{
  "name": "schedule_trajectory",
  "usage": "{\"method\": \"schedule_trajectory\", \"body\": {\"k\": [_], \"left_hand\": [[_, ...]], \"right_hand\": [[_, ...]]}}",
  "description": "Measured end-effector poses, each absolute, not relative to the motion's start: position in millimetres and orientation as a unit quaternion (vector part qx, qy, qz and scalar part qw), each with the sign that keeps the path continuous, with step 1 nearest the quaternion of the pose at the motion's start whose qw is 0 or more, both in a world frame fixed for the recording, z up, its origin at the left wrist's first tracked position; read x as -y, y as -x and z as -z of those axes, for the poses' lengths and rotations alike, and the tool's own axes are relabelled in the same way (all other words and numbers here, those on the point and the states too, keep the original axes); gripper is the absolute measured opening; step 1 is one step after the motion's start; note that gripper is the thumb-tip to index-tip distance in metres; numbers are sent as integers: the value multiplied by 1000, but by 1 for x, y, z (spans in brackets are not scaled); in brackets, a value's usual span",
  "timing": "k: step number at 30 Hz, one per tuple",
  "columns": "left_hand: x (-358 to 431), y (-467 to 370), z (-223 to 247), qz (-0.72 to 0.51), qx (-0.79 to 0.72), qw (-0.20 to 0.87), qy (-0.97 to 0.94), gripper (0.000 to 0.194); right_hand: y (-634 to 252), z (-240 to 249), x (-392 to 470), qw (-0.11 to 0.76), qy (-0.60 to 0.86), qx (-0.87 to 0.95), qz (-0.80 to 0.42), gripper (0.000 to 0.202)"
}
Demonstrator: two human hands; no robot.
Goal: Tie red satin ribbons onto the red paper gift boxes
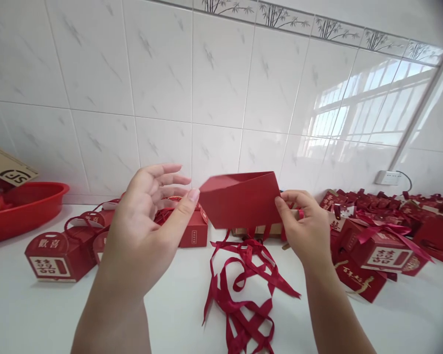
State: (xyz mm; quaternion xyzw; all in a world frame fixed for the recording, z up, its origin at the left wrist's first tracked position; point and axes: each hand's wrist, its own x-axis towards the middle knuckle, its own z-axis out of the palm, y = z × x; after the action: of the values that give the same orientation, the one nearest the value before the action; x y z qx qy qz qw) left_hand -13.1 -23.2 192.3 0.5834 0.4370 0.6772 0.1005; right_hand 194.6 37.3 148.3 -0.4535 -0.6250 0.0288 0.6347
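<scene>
The right hand [307, 219] pinched a folded red card [243, 204] above the ribbon pile [229, 306]; the left hand [149, 223], open, hovered left of that pile, card contact unclear. Gripped one-sidedly, the card risked twisting or slipping.

The counter [177, 319] ran along the wall [162, 69]. A basin [29, 209] lay at its far left, cardboard [3, 162] over its rim, with a group of gift boxes [49, 258] just right of it. A heap of further boxes [387, 258] lay at the right, below a socket [387, 177]. Ribbons [237, 308] lay in the middle. Above the counter, a paper box [243, 205] was between the left hand [147, 221] and the right hand [306, 223].
</scene>
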Motion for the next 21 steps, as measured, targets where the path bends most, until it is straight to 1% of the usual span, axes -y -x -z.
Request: {"method": "schedule_trajectory", "body": {"k": [3, 5, 8, 11, 13, 15, 18, 21], "left_hand": [[21, 14, -192, -674, -440, 92, -587, 37], [17, 15, -191, -643, -470, 76, -601, 37], [12, 15, -186, -544, -527, 60, -650, 38], [7, 11, -178, -414, -529, 68, -738, 38], [5, 6, -175, -333, -515, 77, -786, 32], [4, 2, -174, -287, -513, 77, -805, 24], [2, -1, -176, -294, -523, 71, -797, 26], [-1, -2, -177, -332, -511, 80, -789, 21]], "right_hand": [[-194, -147, -43, 608, 441, 660, -18, 16], [-192, -146, -46, 590, 430, 683, 10, 14], [-190, -147, -40, 506, 424, 750, 35, 13], [-190, -151, -26, 421, 415, 806, 1, 15], [-190, -154, -17, 413, 407, 814, -27, 16], [-190, -155, -12, 423, 403, 811, -43, 16], [-187, -155, -14, 439, 397, 804, -51, 15], [-182, -152, -20, 454, 385, 802, -50, 14]]}}
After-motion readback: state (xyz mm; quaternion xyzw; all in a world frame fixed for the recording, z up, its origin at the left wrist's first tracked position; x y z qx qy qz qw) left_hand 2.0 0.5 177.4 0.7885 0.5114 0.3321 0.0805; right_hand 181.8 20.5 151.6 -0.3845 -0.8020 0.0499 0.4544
